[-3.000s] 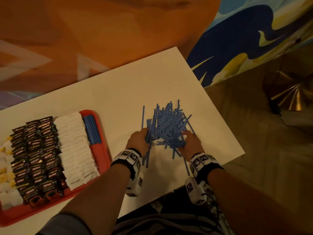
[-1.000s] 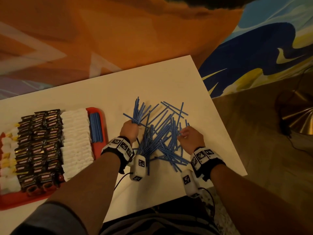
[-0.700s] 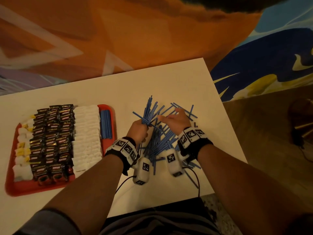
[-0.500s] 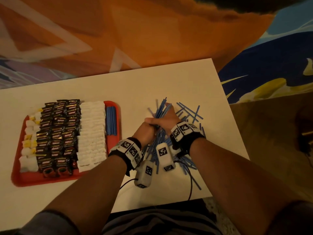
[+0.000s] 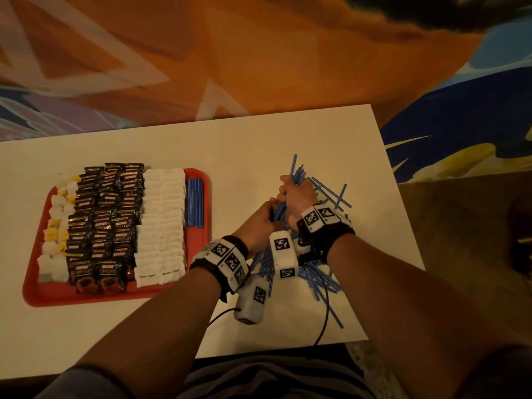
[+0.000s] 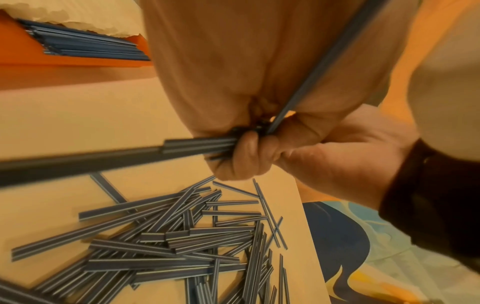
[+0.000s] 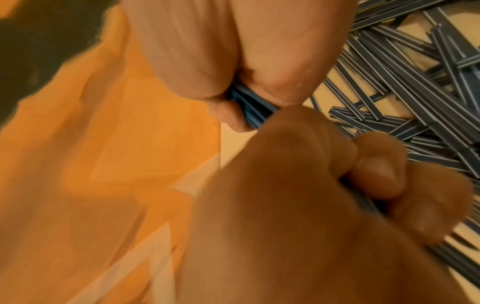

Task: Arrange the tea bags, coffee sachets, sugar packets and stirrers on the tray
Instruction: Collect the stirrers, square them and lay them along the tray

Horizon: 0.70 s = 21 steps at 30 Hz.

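Observation:
A red tray (image 5: 86, 298) lies at the table's left. It carries tea bags (image 5: 54, 226), black coffee sachets (image 5: 106, 220), white sugar packets (image 5: 162, 223) and a neat row of blue stirrers (image 5: 194, 203) along its right rim. Right of the tray, both hands grip one bundle of blue stirrers (image 5: 296, 171) that points up and away. My left hand (image 5: 263, 214) holds its lower part, my right hand (image 5: 293, 191) the part just above. In the left wrist view the bundle (image 6: 130, 156) sticks out of the fist. A loose pile of stirrers (image 5: 316, 272) lies under the wrists.
The white table (image 5: 244, 145) ends close on the right and near side. Stray stirrers (image 5: 331, 309) reach towards the near edge. A black cable (image 5: 325, 318) trails over the table by my right forearm. Beyond the table are a colourful orange and blue surface and wooden floor.
My right hand left the loose pile and moved left onto the bundle held by my left hand. Both hands now grip it together. The view swung left, showing the whole tray.

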Each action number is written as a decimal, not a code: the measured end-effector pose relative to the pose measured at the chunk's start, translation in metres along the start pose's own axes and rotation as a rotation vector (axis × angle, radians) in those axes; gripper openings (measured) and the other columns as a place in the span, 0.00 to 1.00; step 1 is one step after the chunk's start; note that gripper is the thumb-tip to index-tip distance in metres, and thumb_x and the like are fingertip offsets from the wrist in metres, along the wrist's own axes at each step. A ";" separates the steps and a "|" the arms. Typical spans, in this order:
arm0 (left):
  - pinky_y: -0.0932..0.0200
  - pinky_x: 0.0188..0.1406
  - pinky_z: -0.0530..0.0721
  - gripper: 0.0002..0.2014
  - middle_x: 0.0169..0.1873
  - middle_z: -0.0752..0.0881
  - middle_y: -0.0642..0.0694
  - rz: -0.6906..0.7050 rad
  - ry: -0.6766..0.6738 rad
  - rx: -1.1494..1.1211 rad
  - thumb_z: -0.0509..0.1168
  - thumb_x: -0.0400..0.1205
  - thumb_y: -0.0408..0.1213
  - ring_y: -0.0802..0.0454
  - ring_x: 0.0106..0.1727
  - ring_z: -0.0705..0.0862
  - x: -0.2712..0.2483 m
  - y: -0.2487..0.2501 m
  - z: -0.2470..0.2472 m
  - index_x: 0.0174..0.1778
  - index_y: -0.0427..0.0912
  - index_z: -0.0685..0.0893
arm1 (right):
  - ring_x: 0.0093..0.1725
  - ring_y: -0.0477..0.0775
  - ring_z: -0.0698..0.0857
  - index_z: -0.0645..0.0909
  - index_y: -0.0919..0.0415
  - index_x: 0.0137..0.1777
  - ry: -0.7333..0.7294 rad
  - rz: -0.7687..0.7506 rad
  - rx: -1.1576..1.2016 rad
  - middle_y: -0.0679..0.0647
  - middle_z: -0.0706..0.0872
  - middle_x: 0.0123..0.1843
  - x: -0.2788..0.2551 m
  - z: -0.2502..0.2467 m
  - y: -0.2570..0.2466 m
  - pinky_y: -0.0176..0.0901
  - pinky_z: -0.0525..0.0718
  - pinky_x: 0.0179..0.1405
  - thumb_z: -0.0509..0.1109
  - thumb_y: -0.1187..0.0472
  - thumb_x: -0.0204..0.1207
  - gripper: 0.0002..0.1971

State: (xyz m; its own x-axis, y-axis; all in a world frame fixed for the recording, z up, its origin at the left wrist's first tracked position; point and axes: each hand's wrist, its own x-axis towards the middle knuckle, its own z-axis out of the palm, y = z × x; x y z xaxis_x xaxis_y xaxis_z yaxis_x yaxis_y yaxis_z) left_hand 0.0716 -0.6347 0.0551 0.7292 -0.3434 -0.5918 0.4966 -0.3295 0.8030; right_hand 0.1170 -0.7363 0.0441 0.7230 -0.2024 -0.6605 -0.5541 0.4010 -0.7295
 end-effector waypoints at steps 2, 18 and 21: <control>0.43 0.63 0.82 0.20 0.66 0.80 0.36 -0.012 -0.041 0.043 0.62 0.82 0.30 0.41 0.62 0.81 0.000 0.002 0.000 0.70 0.36 0.70 | 0.24 0.50 0.67 0.76 0.65 0.57 0.044 0.008 0.025 0.53 0.68 0.30 0.005 -0.004 0.001 0.39 0.74 0.20 0.56 0.59 0.89 0.11; 0.62 0.22 0.68 0.16 0.23 0.71 0.48 -0.002 -0.121 0.200 0.62 0.88 0.46 0.53 0.22 0.67 -0.009 -0.030 -0.007 0.37 0.42 0.77 | 0.14 0.43 0.60 0.73 0.62 0.47 0.115 -0.066 0.207 0.50 0.61 0.27 0.016 -0.045 -0.030 0.30 0.61 0.15 0.51 0.50 0.90 0.17; 0.62 0.23 0.66 0.18 0.20 0.70 0.55 0.045 -0.068 0.199 0.62 0.89 0.46 0.58 0.20 0.67 -0.008 -0.031 -0.010 0.33 0.44 0.72 | 0.16 0.43 0.60 0.73 0.62 0.47 0.098 -0.073 0.236 0.50 0.61 0.26 0.012 -0.047 -0.034 0.30 0.61 0.15 0.51 0.51 0.90 0.17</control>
State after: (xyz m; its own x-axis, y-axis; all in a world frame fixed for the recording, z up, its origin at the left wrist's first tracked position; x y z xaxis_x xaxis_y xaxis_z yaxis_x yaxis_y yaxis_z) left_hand 0.0551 -0.6128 0.0362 0.7115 -0.4180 -0.5648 0.3570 -0.4773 0.8029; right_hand 0.1252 -0.7944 0.0522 0.7078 -0.3198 -0.6298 -0.3818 0.5769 -0.7221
